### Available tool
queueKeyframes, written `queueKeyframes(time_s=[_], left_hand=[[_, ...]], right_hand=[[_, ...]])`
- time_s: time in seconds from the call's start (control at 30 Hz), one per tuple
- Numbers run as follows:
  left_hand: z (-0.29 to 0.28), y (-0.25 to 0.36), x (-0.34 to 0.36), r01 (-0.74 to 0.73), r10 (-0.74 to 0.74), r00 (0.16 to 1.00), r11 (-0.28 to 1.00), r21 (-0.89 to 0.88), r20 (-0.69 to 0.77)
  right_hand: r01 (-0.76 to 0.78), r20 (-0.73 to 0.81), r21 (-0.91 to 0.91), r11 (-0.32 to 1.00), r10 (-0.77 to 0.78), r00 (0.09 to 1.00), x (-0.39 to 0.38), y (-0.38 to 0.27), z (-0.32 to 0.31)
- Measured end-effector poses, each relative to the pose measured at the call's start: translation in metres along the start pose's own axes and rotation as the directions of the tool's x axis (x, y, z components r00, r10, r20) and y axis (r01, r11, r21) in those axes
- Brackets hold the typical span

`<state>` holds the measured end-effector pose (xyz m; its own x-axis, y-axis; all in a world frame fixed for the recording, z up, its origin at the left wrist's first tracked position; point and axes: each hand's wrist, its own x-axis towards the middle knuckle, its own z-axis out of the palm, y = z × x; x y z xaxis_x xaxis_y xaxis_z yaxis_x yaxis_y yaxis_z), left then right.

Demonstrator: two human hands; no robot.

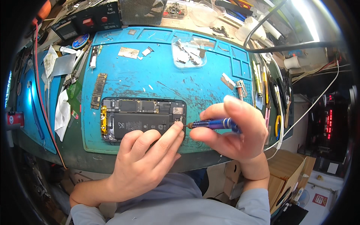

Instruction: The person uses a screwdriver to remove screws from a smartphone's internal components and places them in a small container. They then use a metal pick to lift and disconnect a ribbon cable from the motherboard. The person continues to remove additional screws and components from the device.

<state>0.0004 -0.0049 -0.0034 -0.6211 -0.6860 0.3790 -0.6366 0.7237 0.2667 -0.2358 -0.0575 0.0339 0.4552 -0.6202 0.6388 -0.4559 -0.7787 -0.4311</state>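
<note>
The open phone (pixel 137 123) lies flat on a blue mat (pixel 129 80), near the mat's front edge. The left hand (pixel 144 157) covers its bottom right corner, with fingertips on the phone; I cannot tell if its grip has something small in it. The right hand (pixel 249 129) has its grip clamped on a blue screwdriver (pixel 213 124). The tip points left at the phone's right edge, just beside the left fingertips.

A long metal piece (pixel 98 90) lies near the phone's top left corner. Farther back is a clear plastic box (pixel 191 66) with little parts inside. Small metal parts (pixel 241 88) lie just past the right hand, and lots of tools (pixel 264 77) crowd the mat's right side. A white cloth (pixel 62 110) and a red wire (pixel 41 90) are off to the left. A black cable (pixel 285 48) hangs across the back right.

The worktop (pixel 73 150) ends close to the person's tummy. The most open room is behind the phone, up to the plastic box, with some tiny white bits there.
</note>
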Motion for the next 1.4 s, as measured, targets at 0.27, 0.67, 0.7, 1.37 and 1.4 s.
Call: queueKeyframes(time_s=[0.27, 0.67, 0.7, 1.37, 1.4], left_hand=[[0.001, 0.001, 0.002, 0.011, -0.011, 1.0, 1.0, 0.011, -0.004], [-0.003, 0.003, 0.004, 0.029, -0.029, 0.999, 1.0, -0.007, 0.03], [-0.003, 0.004, 0.005, 0.031, -0.031, 0.999, 0.999, -0.01, 0.028], [-0.016, 0.003, 0.022, 0.105, -0.109, 0.994, 0.967, -0.231, -0.002], [-0.015, 0.003, 0.022, 0.126, -0.14, 0.99, 0.956, -0.263, -0.033]], right_hand=[[0.052, -0.039, -0.04, 0.998, -0.053, 0.998, -0.003, 0.002, 0.004], [0.015, -0.03, -0.024, 1.0, -0.016, 0.999, -0.007, 0.001, 0.004], [0.014, -0.017, -0.017, 1.0, -0.015, 1.0, -0.006, 0.002, 0.003], [-0.245, -0.153, 0.074, 0.967, 0.254, 0.955, -0.005, -0.006, -0.01], [-0.248, -0.169, 0.089, 0.965, 0.26, 0.951, -0.006, -0.005, -0.009]])
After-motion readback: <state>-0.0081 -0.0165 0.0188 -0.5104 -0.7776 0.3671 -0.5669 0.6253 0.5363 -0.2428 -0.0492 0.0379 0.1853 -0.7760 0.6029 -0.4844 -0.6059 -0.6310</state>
